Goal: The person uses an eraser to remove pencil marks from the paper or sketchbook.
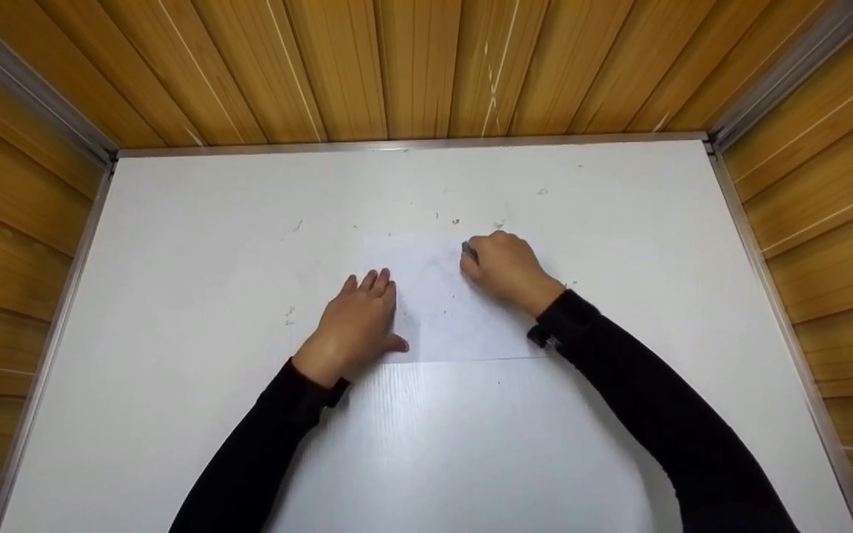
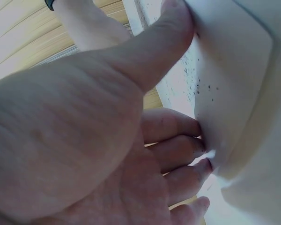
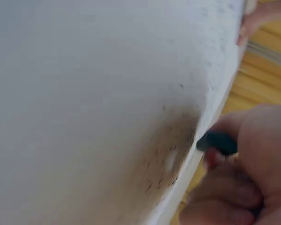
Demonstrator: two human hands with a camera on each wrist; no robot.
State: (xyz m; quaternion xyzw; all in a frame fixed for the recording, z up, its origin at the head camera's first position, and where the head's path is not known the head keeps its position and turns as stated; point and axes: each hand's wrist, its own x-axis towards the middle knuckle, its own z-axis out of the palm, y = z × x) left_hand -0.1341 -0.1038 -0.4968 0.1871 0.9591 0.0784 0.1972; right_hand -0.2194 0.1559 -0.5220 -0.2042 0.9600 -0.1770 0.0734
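A white sheet of paper with faint grey smudges and dark crumbs lies on the white table. My left hand rests on its left edge, fingers extended and thumb spread to the side. In the left wrist view the fingertips press at the sheet's surface. Over the upper right part of the sheet, my right hand pinches a small dark eraser between thumb and index finger, the other fingers curled in. Its tip is right at the paper in the right wrist view.
Dark crumbs are scattered on the table around and beyond the sheet. Wood-patterned panels with metal edging close off the back and both sides. Both forearms wear black sleeves.
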